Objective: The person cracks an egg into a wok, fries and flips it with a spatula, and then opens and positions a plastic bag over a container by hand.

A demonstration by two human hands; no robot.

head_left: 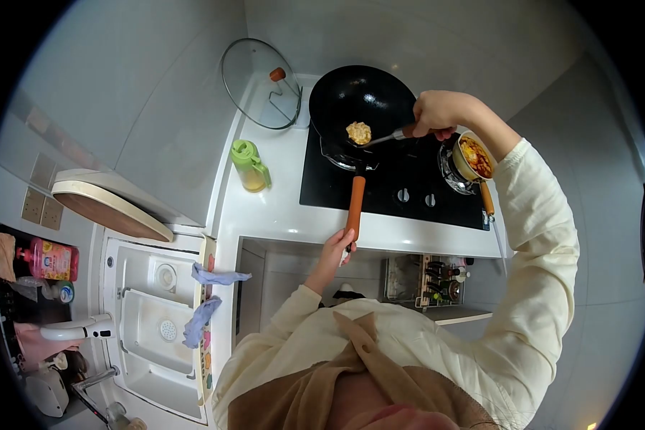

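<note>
A black wok [351, 93] stands on the left burner, its orange-brown handle pointing towards me. My left hand [333, 254] is closed round the end of that handle. My right hand [443, 113] grips the brown handle of a spatula [385, 138], reaching in over the wok's right side. At the spatula's far end lies a clump of golden-yellow food [359, 132], which hides most of the blade. Right of my right hand, a small cream pot [467, 166] of reddish-yellow food sits on the other burner.
A black glass hob [380, 196] is set in the white counter. Left of it stand a green-topped oil jug [250, 166] and a glass lid [254, 79] leaning upright. A white sink [154, 308] with blue cloths [218, 276] on its edge is lower left. An open drawer [401, 283] holds bottles.
</note>
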